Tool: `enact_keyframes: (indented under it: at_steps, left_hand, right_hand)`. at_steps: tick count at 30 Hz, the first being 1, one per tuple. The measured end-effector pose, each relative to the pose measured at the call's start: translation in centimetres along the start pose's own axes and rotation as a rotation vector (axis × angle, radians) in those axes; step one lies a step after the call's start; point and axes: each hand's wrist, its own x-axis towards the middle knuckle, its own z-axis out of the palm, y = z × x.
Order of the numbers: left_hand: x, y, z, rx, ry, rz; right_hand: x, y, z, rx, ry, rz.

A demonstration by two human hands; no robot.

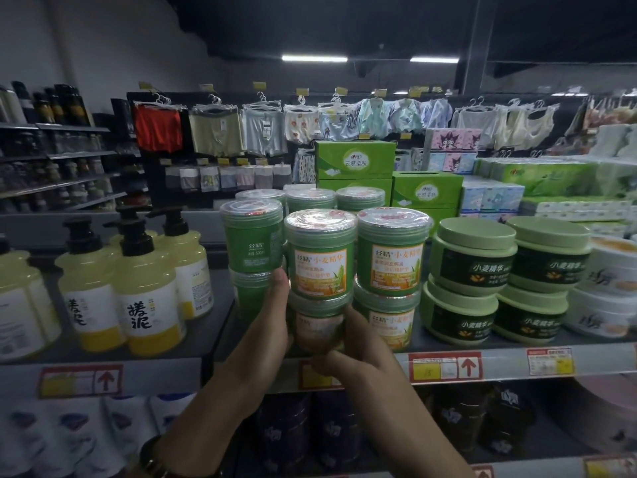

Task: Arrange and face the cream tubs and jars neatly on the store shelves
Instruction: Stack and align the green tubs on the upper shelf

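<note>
At the left end of the grey metal shelf (103, 355) stand yellow plastic pump bottles (148, 291) with black pump heads. Just beside them a green plastic jar with a clear lid (251, 236) sits on top of another, showing only its plain green side.

The left hand (265, 326) grips the lower green jar (319, 327) of the middle stack from the left. Its thumb is raised along the seam under the orange-labelled upper green jar (320, 260), which rests on the lower one. The right hand (358, 350) wraps the same lower jar from the right and underneath, fingers curled round it. The stack is at the shelf's front edge; whether the lower jar is lifted off it I cannot tell.

Just to the right is another pair of stacked green jars (393, 250), labels facing out. Beyond them are squat pale green tubs with dark labels (472, 257), two high, then white tubs (610, 270).
</note>
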Motion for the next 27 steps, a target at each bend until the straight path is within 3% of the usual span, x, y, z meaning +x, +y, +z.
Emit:
enact_keyframes:
  at_steps: [27]
  left_hand:
    - [-1.2, -0.1, 0.8, 0.005, 0.075, 0.022]
  right_hand:
    - [-0.4, 0.0, -1.3, 0.012, -0.018, -0.032]
